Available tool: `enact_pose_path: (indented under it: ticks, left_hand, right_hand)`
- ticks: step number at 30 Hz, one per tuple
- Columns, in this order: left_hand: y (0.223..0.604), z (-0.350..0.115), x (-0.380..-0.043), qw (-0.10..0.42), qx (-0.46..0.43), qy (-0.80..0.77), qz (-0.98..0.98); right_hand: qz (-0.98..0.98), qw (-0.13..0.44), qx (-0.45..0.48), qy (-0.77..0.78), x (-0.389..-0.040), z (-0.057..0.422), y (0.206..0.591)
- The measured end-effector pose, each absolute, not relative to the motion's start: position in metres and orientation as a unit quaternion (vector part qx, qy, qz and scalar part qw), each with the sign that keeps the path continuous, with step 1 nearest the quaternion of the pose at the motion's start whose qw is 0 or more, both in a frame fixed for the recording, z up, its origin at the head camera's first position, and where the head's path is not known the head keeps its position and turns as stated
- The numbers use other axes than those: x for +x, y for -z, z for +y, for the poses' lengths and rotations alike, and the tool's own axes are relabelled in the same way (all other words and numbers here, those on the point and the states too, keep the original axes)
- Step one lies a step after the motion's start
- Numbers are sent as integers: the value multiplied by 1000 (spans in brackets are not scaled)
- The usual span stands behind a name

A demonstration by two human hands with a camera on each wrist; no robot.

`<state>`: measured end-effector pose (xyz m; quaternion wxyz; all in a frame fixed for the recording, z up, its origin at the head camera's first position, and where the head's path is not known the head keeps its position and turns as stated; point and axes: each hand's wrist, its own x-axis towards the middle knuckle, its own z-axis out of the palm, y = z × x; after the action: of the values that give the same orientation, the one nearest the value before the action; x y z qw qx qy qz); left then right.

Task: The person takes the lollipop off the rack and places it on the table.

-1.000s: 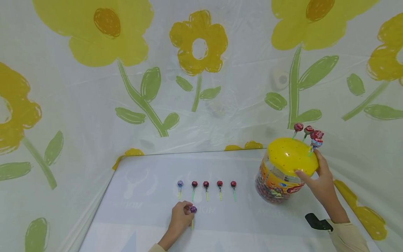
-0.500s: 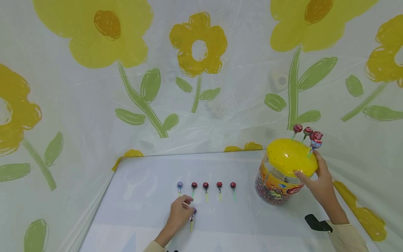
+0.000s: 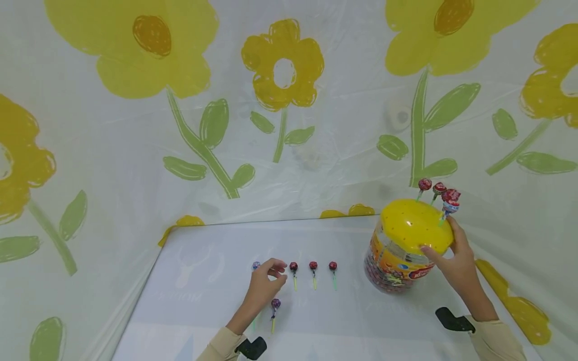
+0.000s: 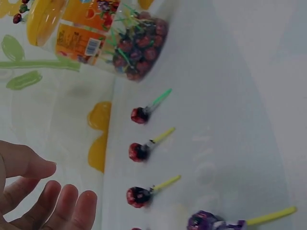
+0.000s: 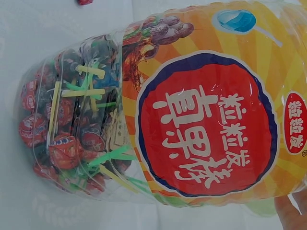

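Observation:
My left hand [image 3: 265, 283] is over the row of lollipops, its fingers loosely bent and apart from the thumb, with nothing between them. A purple lollipop [image 3: 275, 304] with a yellow stick lies just nearer than that hand. Beyond it, red lollipops [image 3: 313, 265] lie in line, and a blue one [image 3: 256, 265] is partly hidden by the hand. My right hand [image 3: 457, 258] grips the yellow lid [image 3: 408, 225] of a clear plastic jar [image 5: 201, 120], thumb at the front rim. Several lollipops [image 3: 444, 193] stand upright in the lid's holes.
More wrapped lollipops [image 5: 62, 120] fill the bottom of the jar. A green stick [image 3: 254, 322] shows beside the left wrist. A flower-printed sheet [image 3: 311, 185] hangs behind the far edge of the white table [image 3: 217, 235].
My left hand has let go of the purple lollipop, which stays on the table, and has risen forward over the row. The right hand keeps its hold on the jar's lid.

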<state>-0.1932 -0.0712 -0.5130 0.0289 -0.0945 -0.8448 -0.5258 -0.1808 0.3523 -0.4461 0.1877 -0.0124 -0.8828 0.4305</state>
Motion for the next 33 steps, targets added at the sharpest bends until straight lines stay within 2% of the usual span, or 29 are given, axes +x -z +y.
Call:
enact_pose_path:
  ticks: [12, 33]
  left_hand:
    - [480, -44, -211, 65, -146, 542, -825]
    - [428, 12, -228, 49, -194, 597, -777]
  right_hand:
    - [-887, 182, -17, -425, -178, 352, 444]
    - [-890, 167, -25, -424, -180, 352, 442]
